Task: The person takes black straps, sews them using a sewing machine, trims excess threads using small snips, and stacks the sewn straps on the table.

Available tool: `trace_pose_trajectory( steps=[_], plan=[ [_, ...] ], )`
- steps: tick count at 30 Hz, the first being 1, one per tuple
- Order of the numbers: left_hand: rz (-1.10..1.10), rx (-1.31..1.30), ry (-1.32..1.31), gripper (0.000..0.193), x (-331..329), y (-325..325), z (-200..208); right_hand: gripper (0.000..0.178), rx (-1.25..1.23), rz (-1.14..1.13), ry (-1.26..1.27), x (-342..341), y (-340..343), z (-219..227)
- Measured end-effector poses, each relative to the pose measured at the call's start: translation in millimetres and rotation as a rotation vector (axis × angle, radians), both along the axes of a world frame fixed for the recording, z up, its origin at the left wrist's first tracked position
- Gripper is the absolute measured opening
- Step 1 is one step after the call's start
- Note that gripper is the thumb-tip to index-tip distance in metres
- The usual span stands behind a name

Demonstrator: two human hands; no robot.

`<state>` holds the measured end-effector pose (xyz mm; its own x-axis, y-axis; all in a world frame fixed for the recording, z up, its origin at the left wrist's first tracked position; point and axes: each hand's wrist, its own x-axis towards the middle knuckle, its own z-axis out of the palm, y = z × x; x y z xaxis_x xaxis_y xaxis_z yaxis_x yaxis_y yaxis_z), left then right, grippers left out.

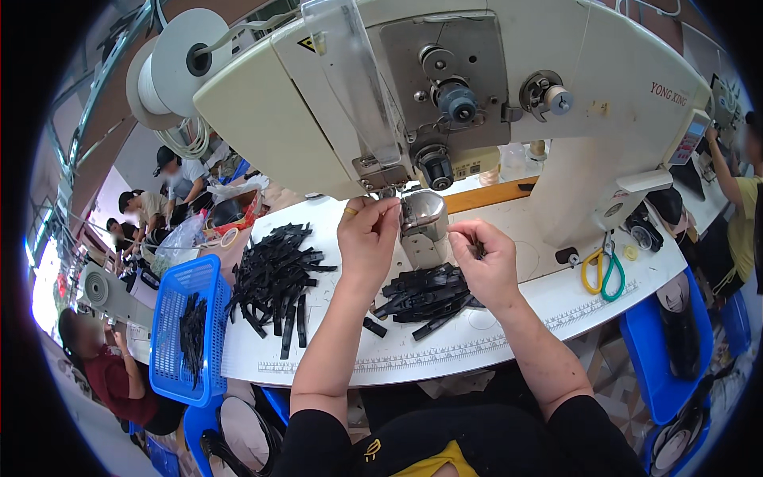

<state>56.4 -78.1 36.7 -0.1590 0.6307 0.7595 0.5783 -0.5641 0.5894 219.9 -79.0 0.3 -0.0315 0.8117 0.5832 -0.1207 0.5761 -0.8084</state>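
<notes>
Flanking the post (424,216), left hand (367,240) and right hand (489,264) are curled near black strips (425,294). Whether anything is held cannot be told.

White table (556,290) carries black strips (274,274) and scissors (611,255).

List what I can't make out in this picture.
Head view:
Left hand: anything it pinches is too small to tell.
Right hand: its curl hides whatever lies inside.
Blue basket: black strips cover part of its floor.
Person in yellow, far right: cut off by the rim.
</notes>
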Motion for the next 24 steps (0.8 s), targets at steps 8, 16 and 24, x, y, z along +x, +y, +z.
trace_pose_trajectory(
  steps=[8, 16, 24],
  plan=[
    [0.053, 0.151, 0.134, 0.009, 6.1, 16.7, -10.8, 0.005, -0.029, -0.017, -0.041, 13.5, 4.2, -7.7],
    [0.059, 0.178, 0.155, 0.01, 6.0, 25.7, -14.2, 0.004, -0.02, -0.017, -0.027, 13.5, 10.6, -14.2],
    [0.082, 0.154, 0.149, 0.01, 4.2, 28.7, -16.4, 0.004, -0.017, -0.013, -0.039, 10.3, 15.3, -17.4]
  ],
)
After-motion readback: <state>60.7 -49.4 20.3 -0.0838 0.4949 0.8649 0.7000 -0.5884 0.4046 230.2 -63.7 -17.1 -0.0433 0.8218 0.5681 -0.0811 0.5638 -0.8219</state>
